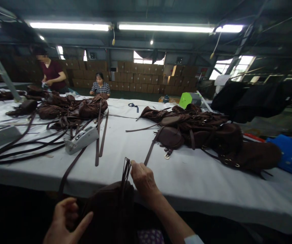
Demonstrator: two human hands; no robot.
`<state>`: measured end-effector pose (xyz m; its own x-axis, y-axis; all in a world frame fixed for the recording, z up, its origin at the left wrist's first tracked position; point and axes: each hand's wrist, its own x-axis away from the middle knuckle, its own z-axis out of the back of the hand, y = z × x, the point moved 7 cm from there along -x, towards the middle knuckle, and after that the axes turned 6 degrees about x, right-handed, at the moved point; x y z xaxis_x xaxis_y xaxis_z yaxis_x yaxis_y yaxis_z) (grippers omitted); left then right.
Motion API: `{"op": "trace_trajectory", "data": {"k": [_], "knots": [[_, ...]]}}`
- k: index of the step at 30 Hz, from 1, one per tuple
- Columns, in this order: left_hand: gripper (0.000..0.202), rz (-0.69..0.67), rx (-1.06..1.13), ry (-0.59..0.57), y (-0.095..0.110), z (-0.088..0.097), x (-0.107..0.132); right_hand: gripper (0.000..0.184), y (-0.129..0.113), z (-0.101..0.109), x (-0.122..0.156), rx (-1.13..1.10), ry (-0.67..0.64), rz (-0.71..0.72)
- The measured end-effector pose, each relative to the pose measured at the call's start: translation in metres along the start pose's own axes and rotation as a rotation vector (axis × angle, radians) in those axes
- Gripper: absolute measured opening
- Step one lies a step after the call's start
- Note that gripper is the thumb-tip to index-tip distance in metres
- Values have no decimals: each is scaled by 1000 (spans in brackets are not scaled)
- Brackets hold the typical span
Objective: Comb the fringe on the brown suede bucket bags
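A dark brown bag (102, 210) is at the table's front edge, close to my body; its lower part is lost in shadow. My right hand (144, 179) pinches thin dark strips (125, 169) that rise from the top of the bag. To the left of the bag is my left hand (66, 220), its fingers curled and its thumb held apart, with nothing visible between them. A long brown strap (71, 173) runs over the table edge just above that hand.
A white-covered table (125, 145) stretches ahead. Brown bags lie heaped at left (66, 108) and right (199, 132). A grey tape dispenser (82, 139) stands among straps. Blue material (290, 156) lies far right. Two people (55, 74) (101, 88) are beyond the table.
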<state>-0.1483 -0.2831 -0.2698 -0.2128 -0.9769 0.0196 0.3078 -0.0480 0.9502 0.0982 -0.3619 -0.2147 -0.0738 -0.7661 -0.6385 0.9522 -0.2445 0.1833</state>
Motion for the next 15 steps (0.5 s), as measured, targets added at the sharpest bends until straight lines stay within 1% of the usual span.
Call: {"op": "trace_trajectory", "data": {"k": [1, 2, 3, 4, 5, 6, 7, 8, 9, 10, 11, 13, 14, 15], "knots": [[80, -110, -36, 20, 25, -1, -10, 24, -2, 3, -3, -4, -3, 24], [83, -205, -35, -29, 49, -9, -18, 24, -5, 6, -6, -23, -8, 48], [80, -275, -33, -142, 71, -24, -24, 23, -9, 10, -8, -55, -14, 69], [73, -306, -19, -291, 89, -43, -27, 23, -12, 12, -9, -93, -21, 88], [62, -320, -2, -481, 102, -65, -26, 23, -14, 15, -10, -129, -29, 101], [49, -322, 11, -669, 110, -86, -22, 23, -15, 17, -9, -156, -37, 108], [39, -313, 22, -813, 114, -103, -16, 23, -16, 18, -7, -166, -44, 113], [36, -300, 31, -920, 114, -116, -11, 24, -16, 18, -5, -156, -56, 122], [39, -280, 43, -973, 112, -125, -7, 25, -15, 17, -2, -124, -71, 138], [44, -253, 55, -977, 107, -129, -5, 27, -14, 16, 1, -82, -88, 166], [47, -217, 70, -957, 100, -130, -4, 27, -14, 14, 4, -43, -110, 215], [51, -128, 109, -901, 86, -124, -1, 28, -10, 7, 8, -8, -182, 353], [52, -74, 137, -887, 79, -119, 1, 27, -1, 3, 8, -5, -244, 379], [54, -21, 165, -889, 74, -113, 4, 25, 15, -2, 6, 5, -316, 344]]}}
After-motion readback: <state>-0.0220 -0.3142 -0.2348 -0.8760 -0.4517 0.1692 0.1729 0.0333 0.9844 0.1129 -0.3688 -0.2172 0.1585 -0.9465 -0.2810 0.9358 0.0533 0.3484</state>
